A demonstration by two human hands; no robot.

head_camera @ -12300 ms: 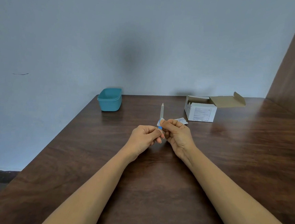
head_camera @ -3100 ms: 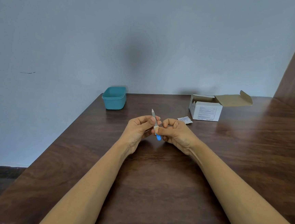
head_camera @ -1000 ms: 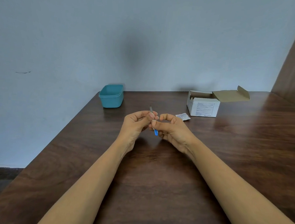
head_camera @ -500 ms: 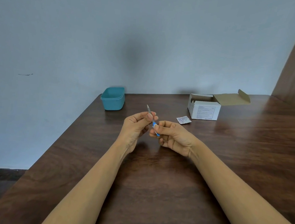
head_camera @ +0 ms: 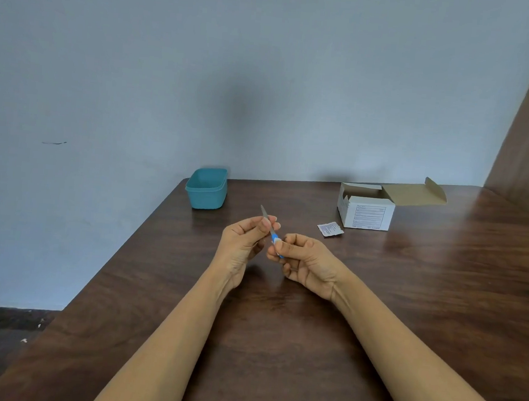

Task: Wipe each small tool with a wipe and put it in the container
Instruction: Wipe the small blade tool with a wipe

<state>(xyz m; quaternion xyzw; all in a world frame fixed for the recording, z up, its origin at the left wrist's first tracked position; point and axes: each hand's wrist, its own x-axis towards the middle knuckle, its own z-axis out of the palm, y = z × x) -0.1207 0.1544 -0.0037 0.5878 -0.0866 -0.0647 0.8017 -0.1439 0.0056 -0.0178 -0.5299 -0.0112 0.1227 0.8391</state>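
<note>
Blue plastic marks the handle end of the slim grey metal tool [head_camera: 264,214], which we find just above the middle of the frame, tilted with its tip to the upper left. Our left hand [head_camera: 243,240] pinches its blade between thumb and fingertips. Our right hand [head_camera: 305,264] curls round the blue end, where a scrap of white wipe [head_camera: 276,242] shows. Both hands are over the dark wooden table [head_camera: 277,329]. Beyond them, up and to the left, stands the teal plastic container [head_camera: 206,189]. At upper right sits an open white cardboard box [head_camera: 366,211], with a torn white sachet [head_camera: 330,229] just beside it.
</note>
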